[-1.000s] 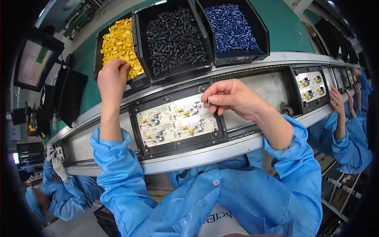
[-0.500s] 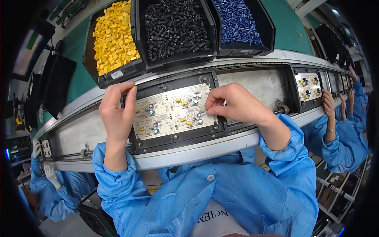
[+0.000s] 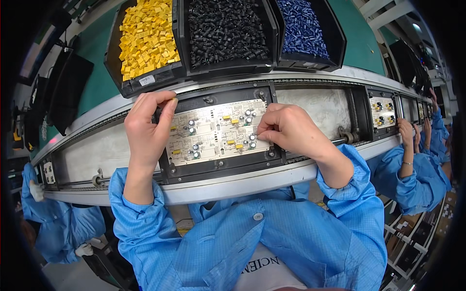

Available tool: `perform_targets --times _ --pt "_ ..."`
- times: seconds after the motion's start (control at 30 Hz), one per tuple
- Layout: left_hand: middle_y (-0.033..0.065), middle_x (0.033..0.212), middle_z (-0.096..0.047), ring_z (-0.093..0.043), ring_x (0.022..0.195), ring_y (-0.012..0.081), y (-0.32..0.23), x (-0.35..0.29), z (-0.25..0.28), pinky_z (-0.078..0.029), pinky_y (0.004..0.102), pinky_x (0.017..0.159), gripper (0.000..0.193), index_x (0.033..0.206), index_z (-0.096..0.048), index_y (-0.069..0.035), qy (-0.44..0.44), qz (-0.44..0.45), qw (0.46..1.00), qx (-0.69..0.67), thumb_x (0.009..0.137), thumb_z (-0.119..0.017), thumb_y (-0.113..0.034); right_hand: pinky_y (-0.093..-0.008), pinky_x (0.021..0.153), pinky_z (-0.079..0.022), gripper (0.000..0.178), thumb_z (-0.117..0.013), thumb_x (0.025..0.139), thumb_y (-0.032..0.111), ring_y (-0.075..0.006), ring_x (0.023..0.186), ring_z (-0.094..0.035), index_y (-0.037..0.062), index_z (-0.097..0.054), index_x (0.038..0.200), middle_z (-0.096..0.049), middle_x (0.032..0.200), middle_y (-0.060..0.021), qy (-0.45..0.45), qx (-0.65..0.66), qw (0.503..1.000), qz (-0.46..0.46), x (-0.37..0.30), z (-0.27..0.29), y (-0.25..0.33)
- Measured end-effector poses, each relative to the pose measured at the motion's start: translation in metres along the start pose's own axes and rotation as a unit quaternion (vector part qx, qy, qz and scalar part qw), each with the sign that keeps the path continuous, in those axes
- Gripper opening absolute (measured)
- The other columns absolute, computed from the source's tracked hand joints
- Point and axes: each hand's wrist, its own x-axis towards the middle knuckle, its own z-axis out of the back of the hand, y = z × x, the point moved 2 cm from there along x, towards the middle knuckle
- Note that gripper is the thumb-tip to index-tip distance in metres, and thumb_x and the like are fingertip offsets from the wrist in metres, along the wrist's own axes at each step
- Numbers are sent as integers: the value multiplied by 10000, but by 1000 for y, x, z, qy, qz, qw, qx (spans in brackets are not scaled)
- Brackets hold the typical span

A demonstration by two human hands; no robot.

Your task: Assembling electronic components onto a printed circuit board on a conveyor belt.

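Observation:
A pale circuit board (image 3: 213, 140) sits in a black carrier frame (image 3: 218, 168) on the conveyor in front of me. It bears yellow block parts and round upright capacitors (image 3: 252, 141). My right hand (image 3: 293, 130) reaches over the board's right edge, thumb and forefinger pinched beside the lower right capacitors; any small part between them is hidden. At the frame's upper left corner, my left hand (image 3: 149, 127) is raised with thumb and forefinger tips together. Whether a tiny part is in that pinch I cannot make out.
Beyond the conveyor's metal rail (image 3: 194, 196) stand bins of yellow block parts (image 3: 148, 39), black cylindrical parts (image 3: 225, 36) and blue parts (image 3: 300, 29). Another loaded carrier (image 3: 382, 112) lies to the right, near a co-worker's hand (image 3: 406, 137). A gloved co-worker (image 3: 63, 223) is at left.
The board and bins appear slightly farther right in the view. Both my hands keep their pinches near the same spots. The left co-worker's gloved hands have moved down, off the carrier there.

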Motion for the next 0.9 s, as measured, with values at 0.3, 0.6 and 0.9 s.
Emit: perform_targets --times 0.3,0.6,0.9 --pt "83 810 -666 -605 711 175 14 -7 -5 -483 275 651 107 928 -690 4 3 -3 1000 4 827 -725 7 -373 659 -520 101 -765 753 101 -287 739 -659 40 -718 817 -673 810 -99 -1 -40 999 13 4 -17 -7" --pt "91 844 -689 -633 736 184 17 -8 -1 -492 286 665 75 934 -689 -2 22 11 999 -26 860 -692 -18 -227 624 -472 112 -729 876 93 -55 710 -579 -13 -718 911 -662 773 -3 -5 150 988 -45 13 21 -19" --pt "99 873 -681 -653 777 256 31 -2 8 -512 340 691 160 1003 -714 -24 120 -42 992 14 844 -692 -20 -339 691 -511 166 -646 875 50 -241 719 -650 2 -671 1032 -680 790 -118 -265 -230 935 -49 90 79 -63"
